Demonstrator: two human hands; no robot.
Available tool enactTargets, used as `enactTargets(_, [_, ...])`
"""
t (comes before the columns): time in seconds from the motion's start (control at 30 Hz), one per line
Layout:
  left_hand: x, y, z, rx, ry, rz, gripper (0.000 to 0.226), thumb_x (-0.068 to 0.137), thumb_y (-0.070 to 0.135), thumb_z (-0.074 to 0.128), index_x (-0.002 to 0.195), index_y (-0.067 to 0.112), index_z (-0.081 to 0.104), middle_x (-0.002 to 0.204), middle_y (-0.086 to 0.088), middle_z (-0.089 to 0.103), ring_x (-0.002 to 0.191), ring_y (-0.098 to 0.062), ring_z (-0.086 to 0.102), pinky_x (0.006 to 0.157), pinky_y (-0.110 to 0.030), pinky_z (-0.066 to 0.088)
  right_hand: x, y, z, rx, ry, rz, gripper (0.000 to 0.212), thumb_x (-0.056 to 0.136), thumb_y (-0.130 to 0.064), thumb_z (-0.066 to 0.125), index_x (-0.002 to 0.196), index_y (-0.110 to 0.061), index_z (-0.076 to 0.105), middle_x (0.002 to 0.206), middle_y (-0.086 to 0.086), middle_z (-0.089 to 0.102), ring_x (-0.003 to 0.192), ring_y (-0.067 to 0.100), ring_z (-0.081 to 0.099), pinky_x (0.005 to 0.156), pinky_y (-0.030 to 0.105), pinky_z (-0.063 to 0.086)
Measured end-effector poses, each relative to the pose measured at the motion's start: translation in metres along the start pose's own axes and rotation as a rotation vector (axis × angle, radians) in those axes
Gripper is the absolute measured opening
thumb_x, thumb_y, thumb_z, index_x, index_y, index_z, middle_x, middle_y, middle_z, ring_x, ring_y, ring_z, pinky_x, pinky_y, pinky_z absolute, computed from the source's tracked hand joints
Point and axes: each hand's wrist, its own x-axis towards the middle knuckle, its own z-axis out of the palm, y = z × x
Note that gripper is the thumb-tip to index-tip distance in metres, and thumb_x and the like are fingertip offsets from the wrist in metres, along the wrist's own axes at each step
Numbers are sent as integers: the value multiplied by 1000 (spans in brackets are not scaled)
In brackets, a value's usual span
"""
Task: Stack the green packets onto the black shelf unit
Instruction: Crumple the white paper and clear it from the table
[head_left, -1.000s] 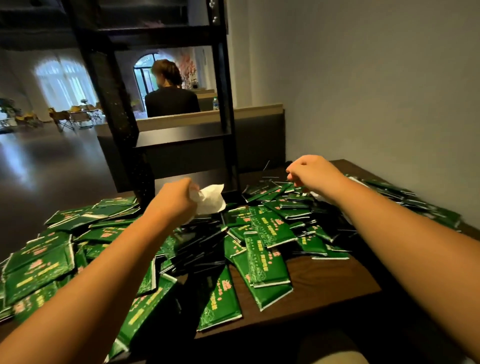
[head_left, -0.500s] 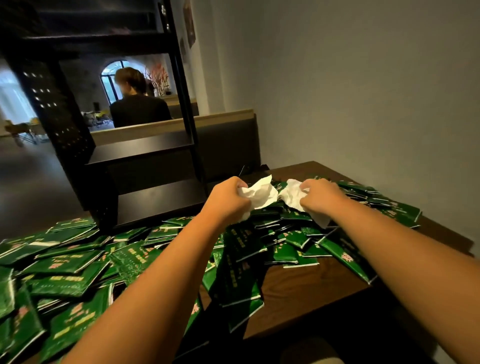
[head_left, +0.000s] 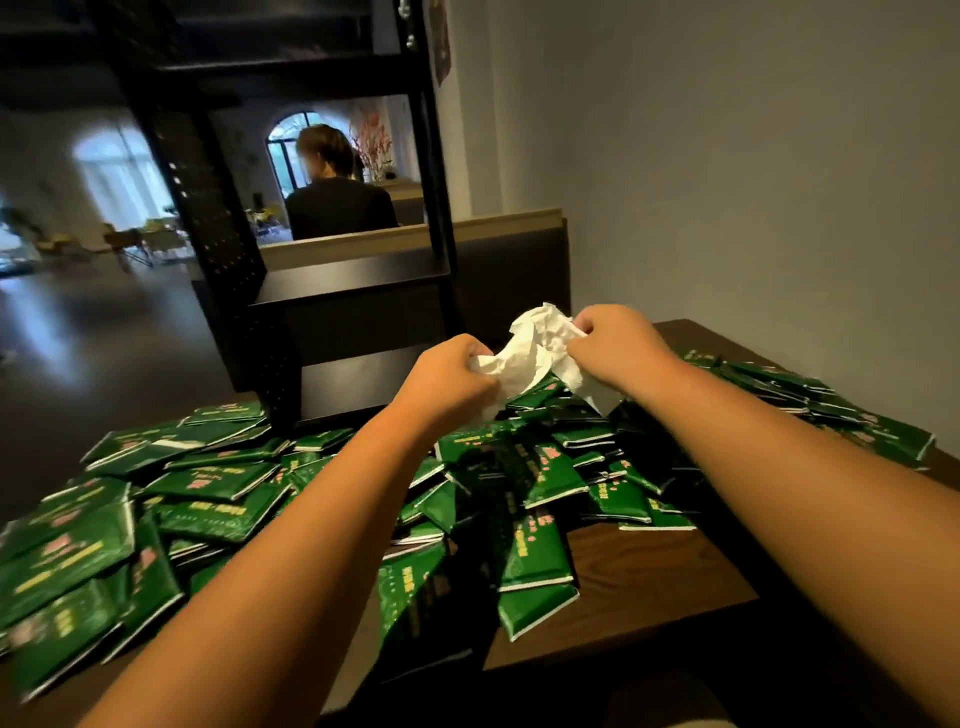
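A heap of green packets (head_left: 218, 483) starts at 9 o'clock and runs across the table (head_left: 649, 587) to 3 o'clock, loose and overlapping; none shows on the shelf (head_left: 353, 283), which stands at 12 o'clock behind the heap with its visible boards bare. The left hand (head_left: 447, 379) is curled into a fist around one end of a crumpled white tissue (head_left: 535, 353). Just right of it, the right hand (head_left: 613, 345) pinches the other end between thumb and fingers, so the tissue hangs between them above the middle of the heap.

The step in hand looks like clearing this tissue away before stacking. To do it well, ball it up in one hand, put it off to the side clear of the packets, and leave both hands free to square up a small bundle of packets for the lowest board.

Count: one tissue, one shelf, two hands. The packets number in the dozens; they overlap too much for an exact count.
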Motion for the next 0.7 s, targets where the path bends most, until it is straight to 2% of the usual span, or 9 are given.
enactTargets(0.07, [-15,-16,-24,38,31,-41,17,83,15,75,101,15,73,93,-9,75,80,-17,70,70,-35,58,-4,-39,15,23,-41,-83,22,94,-17,58,99,-7,76,99,13,74,96,34,67,72,38,47])
enactTargets(0.13, [-34,-33,-50,54,65,-82,20,82,11,74,100,2,73,96,-20,76,75,-19,65,67,-33,51,-11,-77,31,36,-84,-159,22,97,-20,57,100,-10,76,99,9,73,97,31,66,73,36,44])
enactTargets(0.2, [-55,-55,-78,65,109,-132,18,82,12,75,100,7,73,94,-16,76,76,-19,68,68,-34,55,-22,-115,48,56,-118,-232,23,98,-22,57,97,-9,76,98,9,73,97,30,66,74,36,45])
enactTargets(0.3, [-95,-93,-126,78,199,-237,20,83,18,76,101,23,71,92,0,74,85,-18,72,71,-34,59,-40,-178,77,101,-166,-335,26,98,-23,57,97,-5,75,97,13,74,95,32,67,78,41,52])
enactTargets(0.43, [-157,-142,-187,123,300,-343,17,82,15,74,98,9,75,88,-7,76,80,-21,69,69,-33,55,-73,-262,113,155,-255,-464,26,98,-24,58,96,-3,74,97,16,73,95,35,67,84,46,54])
enactTargets(0.47, [-173,-154,-201,132,330,-378,17,82,15,74,98,9,75,90,-9,77,80,-21,68,71,-33,55,-83,-284,122,169,-278,-494,26,98,-24,59,96,-2,73,96,17,72,95,37,67,85,48,54])
enactTargets(0.53, [-208,-179,-231,136,391,-453,17,81,18,75,98,18,76,91,-2,76,85,-18,71,75,-35,58,-106,-328,139,198,-315,-556,27,98,-23,59,95,-1,74,97,19,73,95,39,67,86,50,55])
enactTargets(0.63, [-259,-213,-271,155,436,-535,16,75,26,72,90,24,75,81,5,72,78,-14,69,61,-31,51,-143,-389,162,235,-358,-646,26,98,-23,58,93,-5,77,98,17,74,97,38,67,88,47,56])
enactTargets(0.7, [-292,-235,-294,178,454,-584,21,70,30,67,86,19,74,75,-2,71,69,-15,64,59,-29,46,-170,-427,177,259,-395,-699,27,98,-22,57,92,-5,76,95,17,74,95,37,67,86,46,56])
